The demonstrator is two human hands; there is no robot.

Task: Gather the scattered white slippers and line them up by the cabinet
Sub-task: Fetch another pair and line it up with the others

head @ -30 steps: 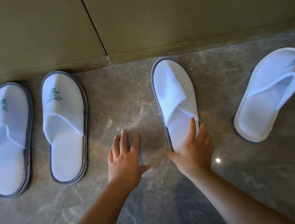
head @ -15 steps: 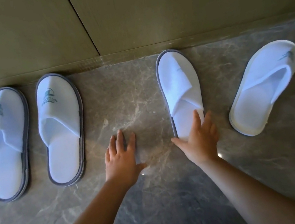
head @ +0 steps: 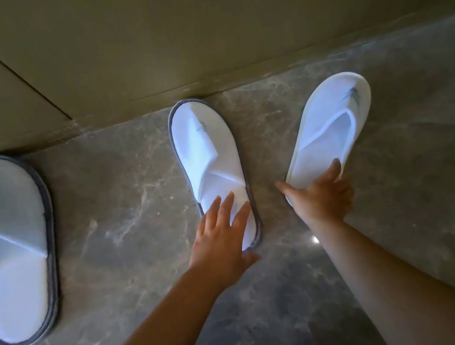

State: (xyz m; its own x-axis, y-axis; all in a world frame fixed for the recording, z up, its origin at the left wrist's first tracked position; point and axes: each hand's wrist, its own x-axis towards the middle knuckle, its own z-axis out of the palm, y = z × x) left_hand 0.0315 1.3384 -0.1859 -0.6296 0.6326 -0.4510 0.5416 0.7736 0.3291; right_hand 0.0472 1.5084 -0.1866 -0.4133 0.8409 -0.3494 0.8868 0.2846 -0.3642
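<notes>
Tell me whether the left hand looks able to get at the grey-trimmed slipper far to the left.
Probably yes. Bare marble floor lies between the left hand, now resting on the middle slipper, and the grey-trimmed slipper; nothing blocks it, though it is a sideways stretch.

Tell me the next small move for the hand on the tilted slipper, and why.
Probably the right hand should swing the heel of the white-edged slipper rightward until it stands square to the cabinet. That slipper lies slanted, toe leaning right, while the grey-edged slipper under the left hand already points straight at the cabinet base, toe against it.
</notes>
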